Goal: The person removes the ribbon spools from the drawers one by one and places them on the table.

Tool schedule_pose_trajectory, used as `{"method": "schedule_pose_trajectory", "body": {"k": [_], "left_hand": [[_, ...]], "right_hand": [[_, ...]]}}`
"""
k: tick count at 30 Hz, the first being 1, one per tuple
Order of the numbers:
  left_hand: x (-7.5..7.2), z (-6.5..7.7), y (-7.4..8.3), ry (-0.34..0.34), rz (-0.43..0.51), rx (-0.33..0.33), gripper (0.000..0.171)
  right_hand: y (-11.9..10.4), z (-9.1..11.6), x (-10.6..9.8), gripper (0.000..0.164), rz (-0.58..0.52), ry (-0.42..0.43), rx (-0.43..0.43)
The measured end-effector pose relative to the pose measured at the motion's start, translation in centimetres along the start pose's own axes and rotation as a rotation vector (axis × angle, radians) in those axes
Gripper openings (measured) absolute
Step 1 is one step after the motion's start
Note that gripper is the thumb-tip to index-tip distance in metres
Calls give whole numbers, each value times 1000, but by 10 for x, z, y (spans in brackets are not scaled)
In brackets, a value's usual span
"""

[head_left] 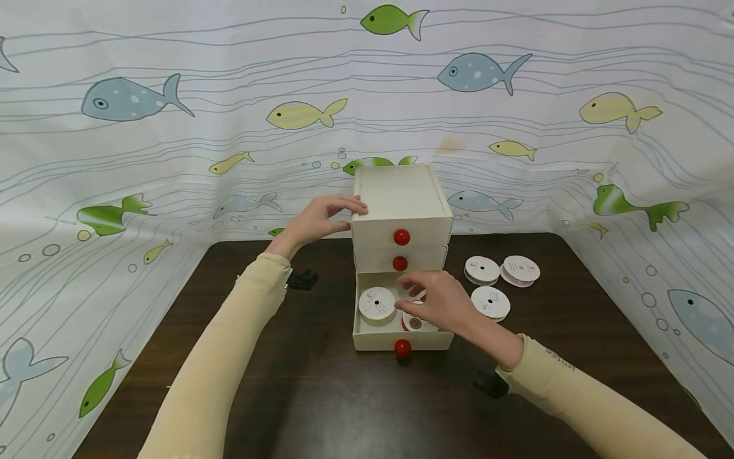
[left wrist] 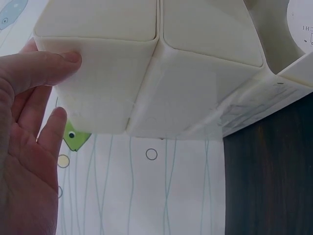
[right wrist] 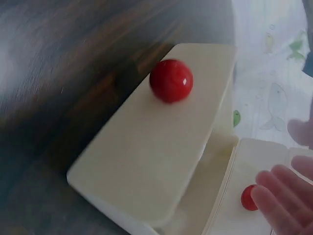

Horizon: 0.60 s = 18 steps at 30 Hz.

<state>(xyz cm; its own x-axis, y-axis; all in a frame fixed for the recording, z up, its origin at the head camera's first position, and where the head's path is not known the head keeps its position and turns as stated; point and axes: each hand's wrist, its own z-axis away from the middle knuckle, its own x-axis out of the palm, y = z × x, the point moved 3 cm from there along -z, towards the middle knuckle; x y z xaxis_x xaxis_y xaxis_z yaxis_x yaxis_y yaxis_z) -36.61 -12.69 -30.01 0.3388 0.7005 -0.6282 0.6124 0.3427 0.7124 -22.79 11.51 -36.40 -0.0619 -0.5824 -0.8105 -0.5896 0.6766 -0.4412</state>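
A cream drawer box [head_left: 401, 191] with red round knobs stands on the table, its bottom drawer [head_left: 375, 342] pulled out. In that drawer lie a white ribbon spool [head_left: 376, 303] at the left and a spool with a red edge [head_left: 417, 324] at the right, partly hidden. My left hand [head_left: 318, 220] rests on the box's upper left edge, fingers on top; the left wrist view shows the thumb [left wrist: 44, 68] against the side. Above the drawer hovers my right hand [head_left: 441, 299], fingers loosely bent, with nothing seen in its grasp.
Right of the box, three more white spools lie on the dark table [head_left: 321, 395]: one near the box [head_left: 482, 270], one farther right [head_left: 520, 270] and one in front [head_left: 491, 303]. A fish-printed cloth [head_left: 229, 64] surrounds the table at the back and sides.
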Motion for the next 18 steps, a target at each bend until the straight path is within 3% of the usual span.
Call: {"method": "schedule_pose_trajectory", "body": {"k": [4,12,18], "left_hand": [[1,0,-1,1,6,-2,37],[2,-4,0,-12,13,15,36],[1,-1,0,-3,18,22,35]], "right_hand": [[3,-12,3,42,14,-156,-42],[8,-43,15,51,139,-388,-190],[9,-67,35,58,228,-565,-264]]}}
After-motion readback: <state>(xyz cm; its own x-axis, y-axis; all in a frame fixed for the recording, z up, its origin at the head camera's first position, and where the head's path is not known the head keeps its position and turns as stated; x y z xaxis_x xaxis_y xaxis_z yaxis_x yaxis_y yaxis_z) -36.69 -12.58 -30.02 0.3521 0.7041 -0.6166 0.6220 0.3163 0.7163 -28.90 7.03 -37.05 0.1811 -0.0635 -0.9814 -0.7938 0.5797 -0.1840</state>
